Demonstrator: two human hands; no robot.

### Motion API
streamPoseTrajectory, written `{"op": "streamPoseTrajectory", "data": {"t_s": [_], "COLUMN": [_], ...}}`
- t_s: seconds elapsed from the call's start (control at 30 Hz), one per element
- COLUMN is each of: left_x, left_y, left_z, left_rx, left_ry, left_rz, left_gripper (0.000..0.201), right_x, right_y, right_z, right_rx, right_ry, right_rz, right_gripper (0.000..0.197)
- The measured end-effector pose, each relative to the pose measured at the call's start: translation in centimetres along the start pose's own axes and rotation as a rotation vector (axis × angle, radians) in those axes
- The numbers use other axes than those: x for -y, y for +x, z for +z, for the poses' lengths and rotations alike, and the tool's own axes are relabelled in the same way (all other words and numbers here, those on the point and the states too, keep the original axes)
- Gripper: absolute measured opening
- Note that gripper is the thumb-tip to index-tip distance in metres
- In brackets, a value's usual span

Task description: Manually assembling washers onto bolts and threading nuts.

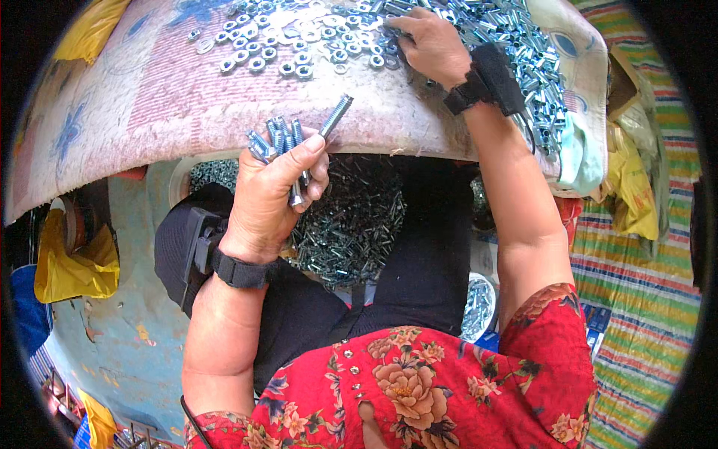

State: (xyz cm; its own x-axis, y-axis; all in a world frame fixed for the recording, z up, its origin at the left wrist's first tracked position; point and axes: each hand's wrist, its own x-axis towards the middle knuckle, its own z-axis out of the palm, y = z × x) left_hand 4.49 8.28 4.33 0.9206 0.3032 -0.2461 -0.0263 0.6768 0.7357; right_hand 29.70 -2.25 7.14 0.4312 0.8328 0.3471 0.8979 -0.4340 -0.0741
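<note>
A: Progress?

B: Partway, we judge. A cluster of silver threaded metal bolts (278,138) is gathered in our left hand (278,176), held about the near edge of the bench covered in pale, pink-patterned cloth (179,97); over it or just short of it, we can't tell.

A: And what's left?

B: Plenty, by the look of it. Ring-shaped silver metal nuts (256,64) lie loose toward the far edge, left of our right hand (434,49). A heap of slim silver metal cylinders (540,75) runs down the right edge to the near right corner. Beneath the near edge, between our knees, a mass of small dark metal parts (348,232) looks deep.

A: Poses?

B: Left: forearm upright, fingers curled, thumb pressed across, pinching the bolts in a bunch. One longer silver bolt (338,114) juts past the thumb, slanting right and away from us. Right: arm stretched far over the bench, wrist in a black strap (490,78), palm down, fingers bent among the loose pieces. Whether those fingertips pinch one, we can't tell.
</note>
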Motion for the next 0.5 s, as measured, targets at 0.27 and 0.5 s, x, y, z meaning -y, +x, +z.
{"op": "streamPoseTrajectory", "data": {"t_s": [0.27,0.5], "left_x": [-0.1,-0.5], "left_y": [0.5,0.4], "left_z": [0.1,-0.1], "left_rx": [-0.007,0.026], "left_ry": [0.001,0.008], "left_rz": [0.013,0.008], "left_gripper": [0.016,0.014], "right_x": [-1.8,-2.9], "right_y": [0.9,2.0], "right_z": [1.6,0.8], "right_rx": [-0.124,0.201], "right_ry": [-0.009,-0.211], "right_rz": [-0.096,-0.14], "right_gripper": [0.009,0.009]}}
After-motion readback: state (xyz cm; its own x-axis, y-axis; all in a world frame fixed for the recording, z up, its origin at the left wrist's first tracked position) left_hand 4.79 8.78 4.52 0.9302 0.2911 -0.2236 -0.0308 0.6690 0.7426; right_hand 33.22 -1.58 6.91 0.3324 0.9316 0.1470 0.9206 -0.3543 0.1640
